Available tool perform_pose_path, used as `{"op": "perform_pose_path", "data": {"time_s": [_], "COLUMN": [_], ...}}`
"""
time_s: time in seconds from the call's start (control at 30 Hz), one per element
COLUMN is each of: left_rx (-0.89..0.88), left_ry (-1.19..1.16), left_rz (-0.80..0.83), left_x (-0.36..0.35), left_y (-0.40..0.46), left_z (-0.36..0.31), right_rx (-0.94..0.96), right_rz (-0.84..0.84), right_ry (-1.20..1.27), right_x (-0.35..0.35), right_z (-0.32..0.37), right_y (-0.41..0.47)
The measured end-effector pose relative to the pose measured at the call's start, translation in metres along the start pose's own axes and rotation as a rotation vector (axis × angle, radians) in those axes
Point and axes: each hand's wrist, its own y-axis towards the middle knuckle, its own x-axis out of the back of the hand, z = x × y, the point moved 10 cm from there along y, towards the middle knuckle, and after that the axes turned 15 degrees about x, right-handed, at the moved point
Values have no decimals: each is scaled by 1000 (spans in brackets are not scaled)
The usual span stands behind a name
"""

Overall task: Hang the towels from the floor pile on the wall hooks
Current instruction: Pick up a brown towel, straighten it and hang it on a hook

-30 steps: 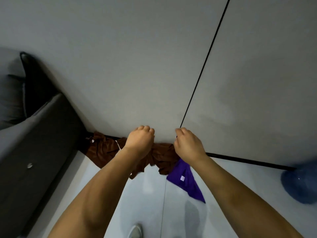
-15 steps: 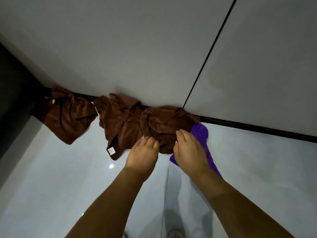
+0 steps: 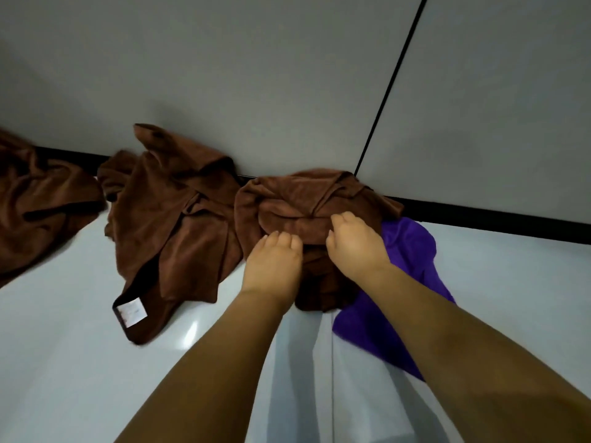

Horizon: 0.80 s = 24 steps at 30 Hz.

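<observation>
Several towels lie on the pale floor against the wall. A crumpled brown towel (image 3: pixel 287 199) sits in the middle, partly on top of a purple towel (image 3: pixel 409 247). My left hand (image 3: pixel 271 263) and my right hand (image 3: pixel 355 247) are both on this brown towel with fingers curled down into its folds, gripping the fabric. A second brown towel (image 3: pixel 172 212) with a white label lies to the left, and a third brown towel (image 3: pixel 38 206) is at the left edge. No wall hooks are in view.
A grey wall (image 3: pixel 224 75) with a black vertical seam (image 3: pixel 390 84) rises behind the towels, and a black baseboard (image 3: pixel 495 222) runs along its foot. The glossy floor (image 3: pixel 64 346) stretches toward me.
My view has dropped closer to the floor and the towels look larger. Both hands have come down onto the middle brown towel and curled into it.
</observation>
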Motion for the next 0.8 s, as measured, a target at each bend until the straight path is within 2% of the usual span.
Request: {"op": "perform_pose_path", "data": {"time_s": [0.1,0.2,0.3,0.43,0.6,0.73,0.8], "left_rx": [47,-26,-87,-62,-58,-98,-62], "left_ry": [16,66,136,140,153,125,102], "left_rz": [31,92,69,42,178,34,28], "left_x": [-9,-27,-36,-42,-77,-72,-70], "left_y": [-13,-26,-16,2,-22,-15,-10], "left_z": [11,5,11,21,29,31,35], "right_rx": [6,116,208,144,119,132,120], "right_rz": [31,66,78,84,163,109,87], "right_ry": [2,-20,-77,-101,-139,-207,-171], "right_x": [-12,-29,-40,-39,-45,-45,-46], "right_z": [12,30,35,17,5,-1,-3], "right_y": [-9,-13,1,22,32,38,38]}}
